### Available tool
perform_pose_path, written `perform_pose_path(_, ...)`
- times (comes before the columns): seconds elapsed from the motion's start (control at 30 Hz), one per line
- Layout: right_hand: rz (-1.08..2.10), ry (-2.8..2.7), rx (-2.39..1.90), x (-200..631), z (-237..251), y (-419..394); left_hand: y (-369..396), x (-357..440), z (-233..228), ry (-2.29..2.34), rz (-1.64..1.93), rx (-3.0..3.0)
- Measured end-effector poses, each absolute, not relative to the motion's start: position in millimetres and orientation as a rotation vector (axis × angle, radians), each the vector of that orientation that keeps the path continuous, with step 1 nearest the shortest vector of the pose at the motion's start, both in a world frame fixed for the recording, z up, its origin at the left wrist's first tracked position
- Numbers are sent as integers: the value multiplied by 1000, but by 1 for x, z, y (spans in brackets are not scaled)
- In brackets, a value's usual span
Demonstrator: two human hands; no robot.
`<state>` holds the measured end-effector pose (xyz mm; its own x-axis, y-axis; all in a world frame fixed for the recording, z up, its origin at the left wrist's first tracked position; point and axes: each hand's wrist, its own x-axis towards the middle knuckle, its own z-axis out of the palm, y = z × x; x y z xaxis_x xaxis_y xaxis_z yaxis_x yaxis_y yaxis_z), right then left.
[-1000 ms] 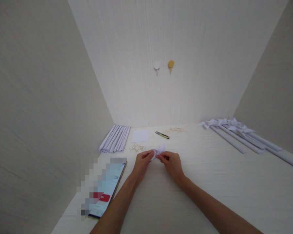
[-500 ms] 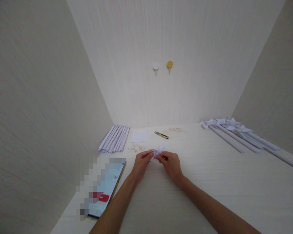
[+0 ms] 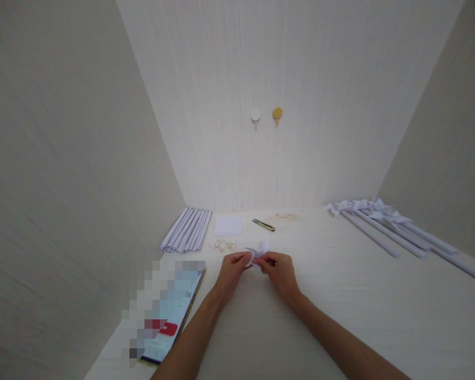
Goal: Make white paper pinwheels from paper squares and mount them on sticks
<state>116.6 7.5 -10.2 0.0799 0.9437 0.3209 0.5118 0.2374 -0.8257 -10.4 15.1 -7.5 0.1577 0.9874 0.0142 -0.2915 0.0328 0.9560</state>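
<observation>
My left hand (image 3: 230,273) and my right hand (image 3: 280,272) meet just above the white table (image 3: 340,306), both pinching a small folded white paper piece (image 3: 258,249). The paper's folded flaps stick up between my fingertips. Its lower part is hidden by my fingers.
A bundle of rolled white paper sticks (image 3: 187,229) lies at the back left, beside a white paper square (image 3: 228,225), small scraps (image 3: 222,245) and thread snips (image 3: 263,225). Paper pinwheels on sticks (image 3: 383,224) lie at the right. A phone (image 3: 169,315) rests at the front left. Two wall hooks (image 3: 266,115) hang behind.
My hands stay together on the paper piece, with small finger shifts. The whole scene has slid slightly down in the view as my head tilted up.
</observation>
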Motion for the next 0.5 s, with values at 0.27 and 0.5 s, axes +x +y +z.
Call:
perform_pose_path(0.27,519,-1326,-1334,117,-14,14,21,-12,-17,893,1216,1147)
perform_pose_path(0.5,777,-1351,-1175,116,-14,16,20,-10,-14,786,1149,1061)
